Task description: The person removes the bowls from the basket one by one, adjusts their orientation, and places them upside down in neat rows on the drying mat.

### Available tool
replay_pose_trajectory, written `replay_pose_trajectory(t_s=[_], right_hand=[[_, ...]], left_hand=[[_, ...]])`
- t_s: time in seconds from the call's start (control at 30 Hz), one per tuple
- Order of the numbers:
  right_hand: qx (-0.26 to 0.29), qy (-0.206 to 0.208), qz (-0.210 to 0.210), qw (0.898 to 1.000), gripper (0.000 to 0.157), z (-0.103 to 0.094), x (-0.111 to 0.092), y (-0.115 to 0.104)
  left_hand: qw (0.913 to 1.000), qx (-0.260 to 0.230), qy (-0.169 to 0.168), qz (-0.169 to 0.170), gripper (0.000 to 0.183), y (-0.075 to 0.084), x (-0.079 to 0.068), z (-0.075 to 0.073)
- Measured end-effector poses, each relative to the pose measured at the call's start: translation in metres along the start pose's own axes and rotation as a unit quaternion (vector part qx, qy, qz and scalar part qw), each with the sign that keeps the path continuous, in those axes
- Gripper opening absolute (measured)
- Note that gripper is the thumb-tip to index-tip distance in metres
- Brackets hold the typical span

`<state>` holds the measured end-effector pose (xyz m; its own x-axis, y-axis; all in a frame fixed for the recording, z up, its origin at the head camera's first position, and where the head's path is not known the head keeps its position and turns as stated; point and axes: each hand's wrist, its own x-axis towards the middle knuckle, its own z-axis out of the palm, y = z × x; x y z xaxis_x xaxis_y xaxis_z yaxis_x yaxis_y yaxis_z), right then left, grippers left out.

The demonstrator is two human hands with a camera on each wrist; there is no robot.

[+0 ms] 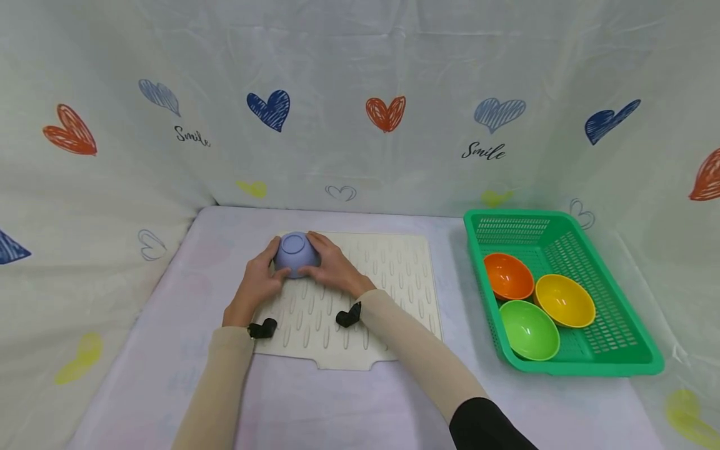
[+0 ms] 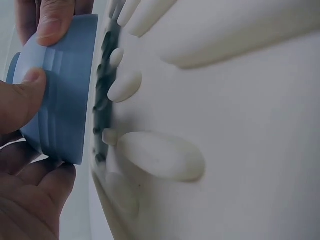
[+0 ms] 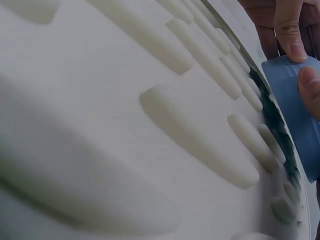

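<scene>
A blue bowl (image 1: 295,255) is upside down, its foot ring facing up, close over the far left part of a white mat (image 1: 394,275) with raised oval ridges. My left hand (image 1: 260,280) grips its left side, thumb on the near wall and fingers round the far side. From the right, my right hand (image 1: 336,265) holds it the same way. In the left wrist view both thumbs press the wall of the bowl (image 2: 65,90), and its rim faces the ridges. The right wrist view shows the bowl (image 3: 295,110) at the right edge.
On the right stands a green plastic basket (image 1: 585,369) with slotted walls. In it lie an orange bowl (image 1: 509,276), a yellow bowl (image 1: 565,301) and a light green bowl (image 1: 530,331), all facing up. A white curtain (image 1: 337,50) printed with hearts hangs behind the table.
</scene>
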<state>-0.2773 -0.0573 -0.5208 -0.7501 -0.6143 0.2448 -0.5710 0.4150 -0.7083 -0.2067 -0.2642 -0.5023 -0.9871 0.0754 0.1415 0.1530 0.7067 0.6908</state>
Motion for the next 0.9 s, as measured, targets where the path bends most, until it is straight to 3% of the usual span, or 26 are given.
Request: replay_pose_trajectory(t_s=[0.37,0.67,0.9], right_hand=[[0.004,-0.007,0.009,1.000,0.093,0.0065,-0.0009,0.0023],[0.003,-0.004,0.007,1.000,0.095,0.0095,0.0004,0.0063],[0.008,-0.018,0.025,0.999,0.096,0.0081,0.0026,0.0029]], left_hand=[[0.9994,0.001,-0.019,-0.027,0.077,-0.0051,0.0006,0.0005],[0.9990,0.010,-0.033,-0.030,0.076,-0.0073,0.0049,-0.0005],[0.9982,0.009,-0.028,-0.053,0.077,-0.0075,0.0082,-0.0025]])
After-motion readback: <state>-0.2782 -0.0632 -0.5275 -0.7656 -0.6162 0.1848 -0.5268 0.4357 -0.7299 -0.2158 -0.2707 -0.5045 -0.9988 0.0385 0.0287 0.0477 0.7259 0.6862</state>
